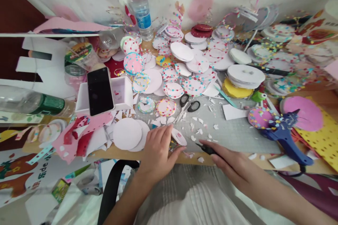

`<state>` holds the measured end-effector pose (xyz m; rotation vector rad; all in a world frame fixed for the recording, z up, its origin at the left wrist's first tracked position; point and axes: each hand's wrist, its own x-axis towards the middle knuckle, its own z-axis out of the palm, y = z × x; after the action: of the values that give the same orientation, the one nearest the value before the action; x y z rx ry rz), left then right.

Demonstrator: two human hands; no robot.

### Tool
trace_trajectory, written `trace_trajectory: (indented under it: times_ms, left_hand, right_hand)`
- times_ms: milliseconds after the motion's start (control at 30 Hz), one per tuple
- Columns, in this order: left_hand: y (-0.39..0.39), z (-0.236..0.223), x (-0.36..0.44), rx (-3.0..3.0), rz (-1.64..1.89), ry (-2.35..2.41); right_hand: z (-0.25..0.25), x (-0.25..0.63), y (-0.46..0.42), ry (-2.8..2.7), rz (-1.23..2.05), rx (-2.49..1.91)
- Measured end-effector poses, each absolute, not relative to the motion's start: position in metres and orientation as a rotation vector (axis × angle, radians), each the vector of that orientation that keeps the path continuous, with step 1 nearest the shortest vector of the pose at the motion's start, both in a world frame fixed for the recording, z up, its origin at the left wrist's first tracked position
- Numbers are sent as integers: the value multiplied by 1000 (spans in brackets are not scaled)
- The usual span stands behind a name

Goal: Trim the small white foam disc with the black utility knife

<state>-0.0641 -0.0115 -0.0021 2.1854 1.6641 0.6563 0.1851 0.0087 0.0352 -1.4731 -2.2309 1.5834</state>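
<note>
My left hand (pixel 157 151) rests at the near edge of the table, thumb and fingers closed around a small decorated paper disc (pixel 179 137) that lies partly under it. My right hand (pixel 232 163) reaches in from the right with its fingers wrapped round a small black tool (pixel 206 148) whose tip points left toward the disc. Plain white paper circles (pixel 127 133) lie just left of my left hand. Black-handled scissors (pixel 189 104) lie on the grey cutting mat (pixel 232 132) beyond both hands, among white paper scraps.
Several decorated and plain paper discs (pixel 194 65) cover the back of the table. A phone (pixel 100 90) lies on a white box, a water bottle (pixel 140 7) stands behind, a blue glue gun (pixel 283 135) lies right, and a green-labelled bottle (pixel 31 102) lies left.
</note>
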Motion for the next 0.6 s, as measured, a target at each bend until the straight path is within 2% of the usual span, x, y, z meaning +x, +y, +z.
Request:
trace_trajectory:
  times_ms: [233, 600]
  left_hand:
    - [-21, -10, -60, 2127, 787, 1615]
    - [-24, -15, -61, 2087, 917, 1606]
  right_hand:
    - [44, 187, 7, -2374, 1501, -1345]
    - [44, 181, 9, -2382, 1428, -1372]
